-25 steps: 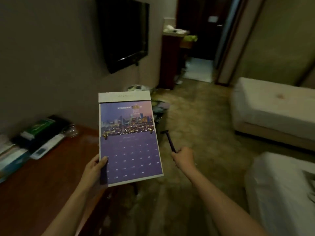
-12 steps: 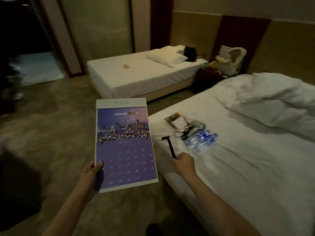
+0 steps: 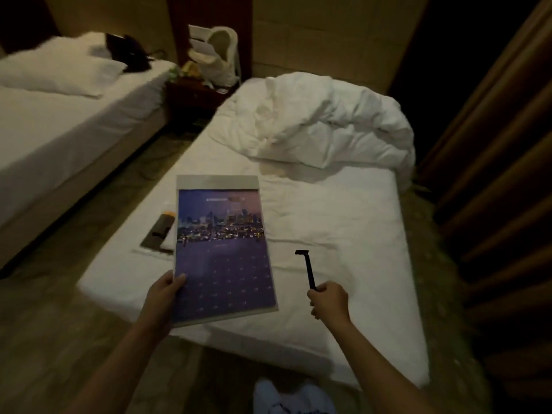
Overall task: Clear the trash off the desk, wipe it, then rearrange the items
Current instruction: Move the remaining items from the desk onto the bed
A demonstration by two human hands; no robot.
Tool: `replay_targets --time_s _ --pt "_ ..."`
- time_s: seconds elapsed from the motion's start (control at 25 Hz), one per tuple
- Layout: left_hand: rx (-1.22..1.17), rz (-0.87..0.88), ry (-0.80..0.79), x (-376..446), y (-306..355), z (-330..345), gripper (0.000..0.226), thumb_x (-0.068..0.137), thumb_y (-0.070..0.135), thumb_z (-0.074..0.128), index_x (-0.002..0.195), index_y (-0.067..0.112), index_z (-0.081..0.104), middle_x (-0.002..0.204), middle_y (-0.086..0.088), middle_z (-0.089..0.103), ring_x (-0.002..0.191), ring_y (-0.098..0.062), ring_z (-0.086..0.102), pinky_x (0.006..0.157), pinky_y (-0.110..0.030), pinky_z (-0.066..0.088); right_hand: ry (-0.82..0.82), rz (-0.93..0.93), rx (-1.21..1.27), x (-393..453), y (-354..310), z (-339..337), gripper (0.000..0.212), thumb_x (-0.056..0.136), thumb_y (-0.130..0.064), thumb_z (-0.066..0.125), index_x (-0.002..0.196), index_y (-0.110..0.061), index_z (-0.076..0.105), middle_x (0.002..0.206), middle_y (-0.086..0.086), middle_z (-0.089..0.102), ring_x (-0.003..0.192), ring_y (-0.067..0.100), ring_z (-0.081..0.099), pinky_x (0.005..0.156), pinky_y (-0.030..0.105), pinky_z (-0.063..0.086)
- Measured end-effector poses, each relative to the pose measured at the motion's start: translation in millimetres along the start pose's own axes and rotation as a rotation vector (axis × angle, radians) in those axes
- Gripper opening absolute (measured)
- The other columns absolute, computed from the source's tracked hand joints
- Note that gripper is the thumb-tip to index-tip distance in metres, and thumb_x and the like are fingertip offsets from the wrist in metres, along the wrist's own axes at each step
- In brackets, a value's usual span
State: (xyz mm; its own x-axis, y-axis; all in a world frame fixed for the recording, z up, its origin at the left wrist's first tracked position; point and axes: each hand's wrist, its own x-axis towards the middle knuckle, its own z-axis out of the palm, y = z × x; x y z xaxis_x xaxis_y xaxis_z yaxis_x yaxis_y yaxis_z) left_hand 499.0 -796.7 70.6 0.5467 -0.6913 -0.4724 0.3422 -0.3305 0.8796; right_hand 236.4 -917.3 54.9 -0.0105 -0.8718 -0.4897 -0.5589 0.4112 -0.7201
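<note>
Now both forearms reached forward over the foot of the bed [image 3: 343, 210]. Left hand [image 3: 162, 297] gripped the calendar [image 3: 222, 249] at its lower-left edge, thumb on the front, holding it tilted above the mattress; right hand [image 3: 330, 300] was fisted around a black razor [image 3: 307, 268], head pointing up. Dark packet [image 3: 158, 233] lay on the sheet just left of the calendar.

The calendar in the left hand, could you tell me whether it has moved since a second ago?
Yes. The calendar has been carried from above the wooden desk, across the floor, to over the near bed, gripped by the left hand throughout.
</note>
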Motion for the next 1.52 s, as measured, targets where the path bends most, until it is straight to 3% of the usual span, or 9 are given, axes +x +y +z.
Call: replay_targets --time_s 0.12,0.4,0.56,0.68,0.84,0.96,1.12,1.36,1.52 --pt "0.093 -0.018 -0.09 52.5 1.5 44.2 0.017 0.097 0.009 0.044 0.108 0.006 0.057 0.092 -0.014 0.064 0.076 -0.027 0.061 0.062 -0.035 0.053 0.061 0.074 0.022 39.4 -2.1 -1.9 0.019 0.087 -0.004 0.06 0.07 -0.007 0.053 0.064 0.007 0.057 0.048 0.018 0.055 0.04 0.021 0.045" --pt "0.208 -0.194 -0.209 165.8 -18.0 129.2 0.018 0.096 0.002 0.043 0.096 0.005 0.061 0.076 -0.009 0.068 0.058 -0.017 0.067 0.049 -0.026 0.054 0.111 0.219 0.041 151.5 -16.9 -2.3 0.009 0.088 -0.002 0.057 0.08 -0.003 0.054 0.064 0.008 0.057 0.048 0.018 0.054 0.038 0.02 0.043" --pt "0.319 -0.25 -0.274 230.5 -29.8 173.5 0.019 0.096 0.004 0.043 0.1 0.002 0.062 0.079 -0.012 0.069 0.066 -0.022 0.066 0.056 -0.031 0.052 0.138 0.259 -0.034 220.5 -23.2 -6.3 0.005 0.089 -0.004 0.056 0.085 -0.001 0.053 0.078 0.015 0.061 0.049 0.019 0.054 0.045 0.026 0.045" --pt "0.375 -0.348 -0.274 274.1 -53.6 189.2 0.018 0.096 0.006 0.044 0.1 0.002 0.062 0.083 -0.014 0.068 0.068 -0.022 0.066 0.055 -0.029 0.052 0.111 0.29 -0.136 265.2 -18.0 8.7 0.006 0.089 -0.005 0.057 0.085 -0.003 0.052 0.075 0.012 0.059 0.049 0.019 0.053 0.048 0.028 0.045" --pt "0.499 -0.421 -0.301 325.9 -89.5 192.7 0.023 0.096 0.008 0.045 0.113 -0.002 0.058 0.09 -0.011 0.066 0.078 -0.024 0.064 0.066 -0.034 0.051 0.051 0.298 -0.235 315.5 -12.2 51.1 0.016 0.087 -0.009 0.059 0.073 -0.009 0.049 0.08 0.017 0.062 0.066 0.031 0.062 0.06 0.038 0.053" --pt "0.655 -0.393 -0.292 338.9 -102.5 201.4 0.023 0.097 0.009 0.045 0.113 -0.002 0.057 0.092 -0.01 0.066 0.079 -0.021 0.062 0.065 -0.027 0.047 0.006 0.278 -0.337 339.2 -7.1 80.7 0.01 0.086 -0.012 0.06 0.081 -0.004 0.056 0.083 0.017 0.061 0.076 0.031 0.061 0.064 0.037 0.049" --pt "0.899 -0.304 -0.259 355.9 -117.0 205.2 0.027 0.095 0.011 0.051 0.118 -0.002 0.055 0.114 -0.018 0.062 0.103 -0.031 0.059 0.076 -0.026 0.04 -0.047 0.266 -0.397 361.6 -4.1 102.3 0.011 0.09 -0.014 0.057 0.084 -0.007 0.051 0.082 0.01 0.053 0.072 0.024 0.051 0.059 0.027 0.037" --pt "1.088 -0.092 -0.312 361.5 -117.5 188.0 0.009 0.092 0.016 0.056 0.092 0.008 0.06 0.085 -0.003 0.062 0.074 -0.017 0.056 0.062 -0.027 0.043 -0.092 0.206 -0.384 377.0 -1.2 113.8 0.011 0.089 -0.014 0.059 0.089 -0.005 0.052 0.086 0.013 0.057 0.074 0.025 0.052 0.06 0.03 0.038" --pt "1.201 0.017 -0.317 356.4 -90.9 179.4 0.008 0.089 0.015 0.058 0.089 0.007 0.059 0.084 -0.001 0.054 0.078 -0.018 0.055 0.064 -0.025 0.039 -0.084 0.189 -0.384 363.8 -2.9 90.3 0.009 0.089 -0.013 0.057 0.093 -0.005 0.057 0.092 0.014 0.062 0.08 0.028 0.057 0.067 0.031 0.042"
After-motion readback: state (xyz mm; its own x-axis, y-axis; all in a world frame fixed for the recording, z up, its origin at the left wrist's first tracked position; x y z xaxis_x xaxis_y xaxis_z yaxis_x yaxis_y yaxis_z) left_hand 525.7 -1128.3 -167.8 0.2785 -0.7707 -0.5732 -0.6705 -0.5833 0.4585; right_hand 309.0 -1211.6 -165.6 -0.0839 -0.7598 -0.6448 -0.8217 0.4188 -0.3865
